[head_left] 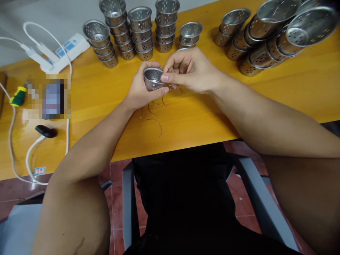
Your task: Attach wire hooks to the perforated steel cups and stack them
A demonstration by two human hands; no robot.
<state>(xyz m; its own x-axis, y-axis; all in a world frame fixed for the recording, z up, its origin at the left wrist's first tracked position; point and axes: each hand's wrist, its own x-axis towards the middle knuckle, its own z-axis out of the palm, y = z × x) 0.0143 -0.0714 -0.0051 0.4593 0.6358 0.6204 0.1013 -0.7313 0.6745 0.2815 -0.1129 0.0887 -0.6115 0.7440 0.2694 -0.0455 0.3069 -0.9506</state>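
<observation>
A small perforated metal cup [152,84] is tilted above the table, its mouth partly facing me. My left hand [142,86] wraps round it, with the thumb along the near side. At the cup's right rim, my right hand [190,71] has its thumb and fingers pinched together. Whatever is in that pinch is too small and covered to make out. Below the hands several thin curved wires [160,128] lie loose on the wooden table [202,120], some partly hidden by the fingers.
Stacks of similar perforated cups [140,33] stand along the back. Larger nested stacks [261,53] lean at the right. On the left are a white power strip [67,51] with cables, a green-yellow screwdriver [18,96], a blurred-out phone [51,99] and a black oval object [46,131].
</observation>
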